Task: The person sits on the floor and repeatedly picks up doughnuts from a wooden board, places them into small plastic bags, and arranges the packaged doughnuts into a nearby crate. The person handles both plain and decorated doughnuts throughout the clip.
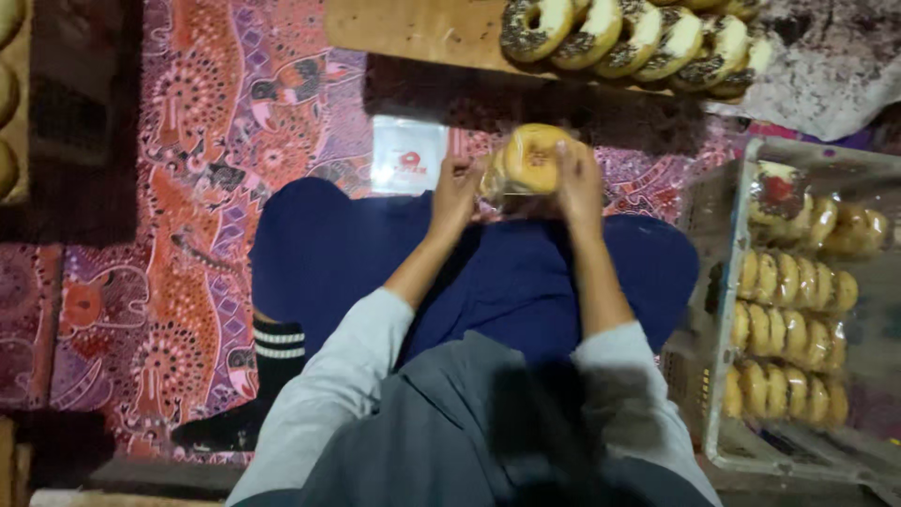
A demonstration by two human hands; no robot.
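Note:
I sit cross-legged on a patterned cloth. Both hands are raised over my knees around one yellow-glazed doughnut (pixel 531 158) in a clear plastic bag. My right hand (pixel 578 184) grips the doughnut's right side. My left hand (pixel 457 192) pinches the bag at its left edge. A row of several chocolate-sprinkled doughnuts (pixel 631 36) stands on edge on a wooden board (pixel 413 30) just beyond my hands.
A small stack of clear plastic bags with a red mark (pixel 406 155) lies on the cloth ahead of my left knee. A plastic crate (pixel 725 282) at my right holds rows of bagged doughnuts. More doughnuts sit at the far left edge (pixel 7 94).

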